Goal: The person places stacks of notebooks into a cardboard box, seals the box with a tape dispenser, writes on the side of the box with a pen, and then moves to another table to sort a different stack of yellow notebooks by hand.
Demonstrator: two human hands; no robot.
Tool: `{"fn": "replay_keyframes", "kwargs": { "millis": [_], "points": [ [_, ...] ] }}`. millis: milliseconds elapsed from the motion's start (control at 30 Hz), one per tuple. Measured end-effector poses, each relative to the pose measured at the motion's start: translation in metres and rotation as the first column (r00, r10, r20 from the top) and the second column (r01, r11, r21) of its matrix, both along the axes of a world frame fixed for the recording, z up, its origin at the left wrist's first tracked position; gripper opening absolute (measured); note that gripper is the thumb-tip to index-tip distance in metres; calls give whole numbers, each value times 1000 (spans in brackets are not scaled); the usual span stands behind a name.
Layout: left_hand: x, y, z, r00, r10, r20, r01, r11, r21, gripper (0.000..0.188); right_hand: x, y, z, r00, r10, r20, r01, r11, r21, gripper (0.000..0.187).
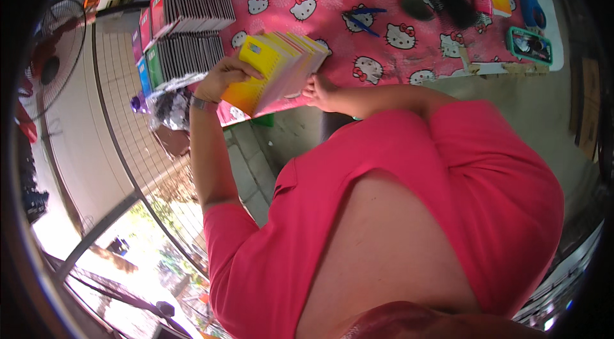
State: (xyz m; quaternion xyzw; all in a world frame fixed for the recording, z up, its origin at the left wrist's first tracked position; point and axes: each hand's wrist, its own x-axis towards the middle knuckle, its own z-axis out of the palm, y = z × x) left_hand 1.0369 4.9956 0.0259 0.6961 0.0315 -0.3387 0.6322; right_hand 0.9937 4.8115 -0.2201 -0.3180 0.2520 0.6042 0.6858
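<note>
1. My left hand [228, 78] is closed on the left side of a bundle of yellow notebooks [281, 61], which fans out tilted near the centre of the frame, left of the middle.
2. My right hand [320, 91] has its fingers partly curled at the bundle's lower right edge; I cannot tell whether they grip it.
3. The bundle's lower corner is near the front edge of the counter [342, 57], which is covered in pink patterned cloth and bends across the middle of the frame.
4. On the left side, room is tight: two rows of stacked books [192, 16] at the upper left stand just beside my left hand.
5. To the right, a stretch of cloth separates the bundle from a blue-handled tool [364, 21] at upper centre.
6. Farther along, a dark brush-like object [448, 0] and a green-cased phone [531, 45] lie at the upper right, the phone near the front edge, well apart from my hands.
</note>
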Motion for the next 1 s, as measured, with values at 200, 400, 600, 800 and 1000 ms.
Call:
{"fn": "replay_keyframes", "kwargs": {
  "millis": [200, 400, 600, 800, 1000],
  "points": [
    [6, -9, 3, 933, -269, 237, 250, 962, 107, 30, 12, -111, -2, 604, 678, 418, -796, 496, 347, 23],
    [11, -24, 26, 925, -319, 206, 233, 906, 354, 28, -115, -151, -202, -242, 841, 483, -719, 179, -671, 36],
    [0, -53, 38, 861, -444, 248, 77, 595, 800, 6, -134, -165, -205, 155, 923, 353, -689, 357, -630, 36],
    [-11, -72, 39, 923, -316, 220, -12, 547, 837, 8, -134, -174, -195, 275, 900, 338, -688, 430, -585, 36],
    [-24, -90, 35, 886, -370, 279, -119, 402, 908, 7, -85, -144, -191, 398, 854, 335, -626, 519, -582, 36]
  ]
}}
